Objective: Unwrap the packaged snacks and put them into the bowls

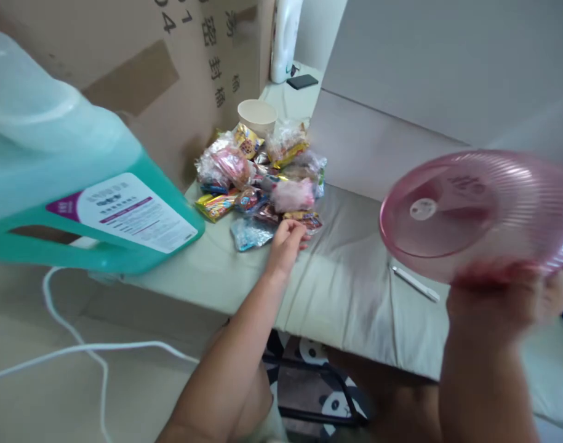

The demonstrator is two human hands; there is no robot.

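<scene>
My right hand [503, 295] grips the rim of a pink see-through plastic bowl [530, 209], holding it tilted above the right side of the cloth-covered surface. A round white sticker shows on the bowl's flat bottom; the hand is blurred. My left hand [288, 240] is at the near edge of a heap of wrapped snacks [263, 178], fingers loosely bent and slightly apart, with nothing visible in them. Closest to it are a brown-and-yellow snack packet [304, 218] and a blue clear-wrapped packet [251, 234]. Whether the fingertips touch the heap is unclear.
A large jug of green liquid [124, 209] stands close on the left, before a cardboard box [138, 74]. Behind the heap are a cream paper bowl [258, 114], a dark phone [302, 81] and a white bottle [285, 43]. A white pen [415, 283] lies below the pink bowl.
</scene>
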